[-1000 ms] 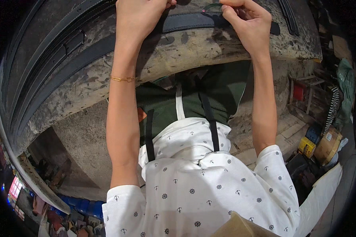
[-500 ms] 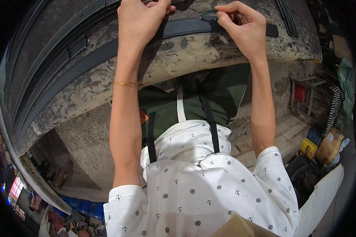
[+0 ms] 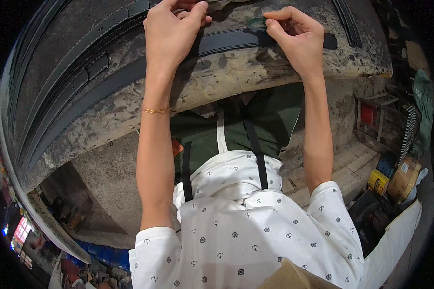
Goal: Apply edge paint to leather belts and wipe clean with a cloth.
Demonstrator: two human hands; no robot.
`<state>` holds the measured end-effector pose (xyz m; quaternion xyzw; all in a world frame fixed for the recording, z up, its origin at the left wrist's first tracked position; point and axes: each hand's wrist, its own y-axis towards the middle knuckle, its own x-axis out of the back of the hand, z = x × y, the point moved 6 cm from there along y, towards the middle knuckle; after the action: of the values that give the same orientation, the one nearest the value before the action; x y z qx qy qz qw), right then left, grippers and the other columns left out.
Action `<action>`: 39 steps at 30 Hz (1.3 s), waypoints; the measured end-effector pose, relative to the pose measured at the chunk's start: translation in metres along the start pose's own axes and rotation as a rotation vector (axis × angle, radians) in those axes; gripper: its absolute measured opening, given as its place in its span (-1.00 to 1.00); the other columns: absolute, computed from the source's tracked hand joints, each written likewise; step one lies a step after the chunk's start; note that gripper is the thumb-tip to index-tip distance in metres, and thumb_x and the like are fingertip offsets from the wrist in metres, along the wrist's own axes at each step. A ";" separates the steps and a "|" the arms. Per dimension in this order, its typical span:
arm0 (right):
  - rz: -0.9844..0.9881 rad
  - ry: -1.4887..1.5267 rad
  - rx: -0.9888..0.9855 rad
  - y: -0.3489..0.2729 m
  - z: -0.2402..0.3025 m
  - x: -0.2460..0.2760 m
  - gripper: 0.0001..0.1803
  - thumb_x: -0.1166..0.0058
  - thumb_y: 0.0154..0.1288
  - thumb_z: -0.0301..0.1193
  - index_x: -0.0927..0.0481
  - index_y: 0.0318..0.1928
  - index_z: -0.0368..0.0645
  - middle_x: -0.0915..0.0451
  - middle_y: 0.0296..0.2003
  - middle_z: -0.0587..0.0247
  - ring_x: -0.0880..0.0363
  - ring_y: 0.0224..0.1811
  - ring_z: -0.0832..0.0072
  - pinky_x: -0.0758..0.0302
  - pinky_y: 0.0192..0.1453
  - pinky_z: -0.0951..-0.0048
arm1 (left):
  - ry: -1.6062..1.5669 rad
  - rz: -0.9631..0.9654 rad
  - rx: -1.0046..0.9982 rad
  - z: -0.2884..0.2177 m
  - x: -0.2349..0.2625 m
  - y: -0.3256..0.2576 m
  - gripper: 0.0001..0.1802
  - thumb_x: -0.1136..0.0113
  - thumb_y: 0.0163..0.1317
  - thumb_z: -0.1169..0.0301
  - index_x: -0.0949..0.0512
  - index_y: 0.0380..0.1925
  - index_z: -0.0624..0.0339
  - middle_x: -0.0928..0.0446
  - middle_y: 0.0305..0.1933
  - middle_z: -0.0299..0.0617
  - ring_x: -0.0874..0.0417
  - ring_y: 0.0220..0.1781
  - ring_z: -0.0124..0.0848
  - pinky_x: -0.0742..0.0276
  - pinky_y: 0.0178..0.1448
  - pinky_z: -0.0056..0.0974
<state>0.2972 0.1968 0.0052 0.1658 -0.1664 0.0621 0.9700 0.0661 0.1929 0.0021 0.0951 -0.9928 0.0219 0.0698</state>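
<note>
A long black belt strap (image 3: pixel 226 42) lies across a worn, paint-stained workbench (image 3: pixel 255 72). My left hand (image 3: pixel 171 33) rests on the strap's left part with fingers curled, pinching something small near the top edge. My right hand (image 3: pixel 296 36) pinches a small greenish piece (image 3: pixel 256 21) against the strap with thumb and forefinger. A thin gold bracelet (image 3: pixel 155 110) sits on my left wrist. What the left fingertips hold is hidden.
More black straps (image 3: pixel 82 82) lie side by side along the bench's left part, and another (image 3: pixel 346 21) at the far right. On the floor at right stand a red stool (image 3: pixel 369 115), a yellow tin (image 3: pixel 378 181) and a cardboard box (image 3: pixel 404 177).
Both hands sit lower in the picture than before, as the view has shifted. The right fingers have closed tighter on the small piece at the strap.
</note>
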 end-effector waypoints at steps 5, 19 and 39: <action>-0.001 0.034 -0.043 -0.002 -0.008 0.002 -0.89 -0.22 0.33 -0.61 -0.74 -0.17 -0.31 -0.67 -0.35 0.45 -0.58 -0.30 0.78 -0.48 -0.19 0.70 | 0.511 -0.196 -0.219 -0.039 -0.003 0.003 -0.72 -0.36 0.26 0.44 -0.60 -0.12 0.42 -0.66 -0.38 -0.09 -0.69 -0.45 -0.32 -0.58 -0.31 -0.29; -0.553 0.842 -0.079 -0.005 -0.047 0.083 -0.85 -0.08 0.47 -0.57 -0.60 -0.06 -0.43 -0.50 -0.34 0.22 -0.42 -0.30 0.50 -0.64 0.24 0.15 | 0.615 0.308 -0.646 -0.042 -0.046 -0.042 -0.59 -0.21 0.27 0.57 -0.62 0.14 0.23 -0.62 0.23 -0.05 -0.65 0.28 -0.22 -0.52 0.36 -0.14; -0.514 0.897 -0.069 0.003 -0.044 0.072 -0.86 -0.11 0.47 -0.56 -0.65 -0.06 -0.35 -0.58 -0.32 0.20 -0.52 -0.26 0.50 -0.63 0.06 0.24 | 0.988 0.258 -0.619 -0.030 -0.065 -0.081 -0.54 -0.13 0.42 0.33 -0.55 0.26 0.27 -0.49 0.41 -0.02 -0.41 0.52 -0.13 -0.17 0.59 0.11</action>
<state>0.3778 0.2190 -0.0083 0.1263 0.3097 -0.1188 0.9349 0.1488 0.1271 0.0244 -0.0727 -0.8064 -0.2184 0.5448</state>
